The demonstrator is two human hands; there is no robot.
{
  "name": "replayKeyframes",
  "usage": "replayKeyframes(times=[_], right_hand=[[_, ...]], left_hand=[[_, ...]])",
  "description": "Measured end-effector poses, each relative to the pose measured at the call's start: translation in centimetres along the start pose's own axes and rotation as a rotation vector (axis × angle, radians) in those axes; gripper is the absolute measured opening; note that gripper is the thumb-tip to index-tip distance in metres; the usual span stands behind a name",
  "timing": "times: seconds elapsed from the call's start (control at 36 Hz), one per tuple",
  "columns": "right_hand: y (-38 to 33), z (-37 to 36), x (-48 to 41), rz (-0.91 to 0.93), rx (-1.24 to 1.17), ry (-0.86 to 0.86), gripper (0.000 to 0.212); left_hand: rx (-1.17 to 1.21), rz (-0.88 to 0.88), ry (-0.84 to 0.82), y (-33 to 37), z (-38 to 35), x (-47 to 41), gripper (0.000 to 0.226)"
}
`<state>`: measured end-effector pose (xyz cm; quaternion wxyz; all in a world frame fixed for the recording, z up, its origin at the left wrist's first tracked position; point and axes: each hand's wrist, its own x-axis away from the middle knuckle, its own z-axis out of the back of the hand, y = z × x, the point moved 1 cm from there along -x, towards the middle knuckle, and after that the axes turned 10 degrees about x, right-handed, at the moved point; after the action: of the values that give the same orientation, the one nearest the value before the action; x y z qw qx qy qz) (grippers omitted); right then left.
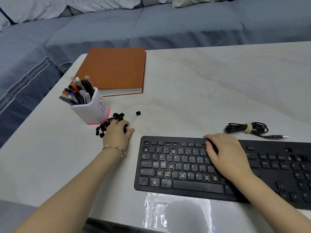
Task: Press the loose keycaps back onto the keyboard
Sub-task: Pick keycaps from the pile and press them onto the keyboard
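Several sockets sit bare on a black keyboard (185,167) at the table's (202,81) near edge. A person's left hand (117,132) curls over loose keycaps (104,126) beside a pen cup (92,108); whether it grips one cannot be told. Right hand (225,155) lies flat, fingers together, on the keys.

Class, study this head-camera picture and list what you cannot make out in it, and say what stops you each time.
- Keys under the right hand: the hand covers that part of the keyboard.
- Keyboard's right end: cut off by the picture's edge.
- Whether the left hand grips a keycap: its fingers curl over the keycap pile.
- Legends on the loose keycaps: too small.
- Print on the pen cup: too small and blurred.
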<state>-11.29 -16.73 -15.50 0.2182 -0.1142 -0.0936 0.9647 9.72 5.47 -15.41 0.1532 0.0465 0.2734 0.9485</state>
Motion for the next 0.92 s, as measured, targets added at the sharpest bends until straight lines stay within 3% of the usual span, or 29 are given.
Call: replayKeyframes(times=[0.17,0.44,0.58,0.64,0.81,0.92], right_hand=[[-0.1,0.1,0.0,-0.004,-0.006,0.001,0.032],[0.0,0.0,0.1,0.008,-0.009,0.02,0.019],[0.0,0.0,0.0,0.019,0.003,0.023,0.016],[0.0,-0.1,0.0,0.017,0.002,0.028,0.015],[0.0,-0.1,0.0,0.02,0.001,0.029,0.016],[0.0,-0.1,0.0,0.013,0.001,0.017,0.017]], left_hand=[[0.028,0.007,0.039,0.5,-0.7,0.0,0.019],[0.002,0.07,0.036,1.0,-0.4,-1.2,0.014],[0.09,0.042,0.019,0.7,-0.1,-1.9,0.005],[0.124,0.032,0.011,0.6,-0.1,-1.6,0.012],[0.022,-0.146,-0.044,-0.4,-0.6,0.7,0.024],[0.165,-0.19,-0.003,-0.2,-0.3,1.7,0.017]])
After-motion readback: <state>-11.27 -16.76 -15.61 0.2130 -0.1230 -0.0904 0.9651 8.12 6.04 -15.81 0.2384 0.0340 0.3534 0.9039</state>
